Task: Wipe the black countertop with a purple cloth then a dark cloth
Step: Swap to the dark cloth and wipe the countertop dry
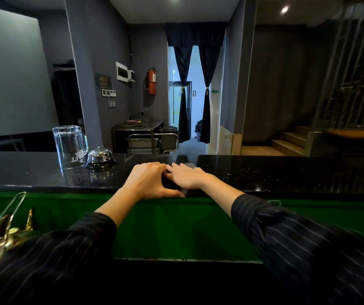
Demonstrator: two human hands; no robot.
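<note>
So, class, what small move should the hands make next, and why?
Probably slide the dark cloth rightwards along the countertop: the left hand and right hand press it flat, and the glass mug and bell stand close left.

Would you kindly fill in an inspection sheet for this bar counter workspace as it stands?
Surface: black countertop, glossy and speckled.
Job's things: dark cloth lies flat at the near edge under both hands; purple cloth not seen.
Clutter: upturned glass mug and call bell at left; gold-coloured utensils below the counter.
Grippers: left hand and right hand press the cloth.
Cables: nothing seen on the counter.
Surroundings: fire extinguisher, tied curtains, stairs.
</note>
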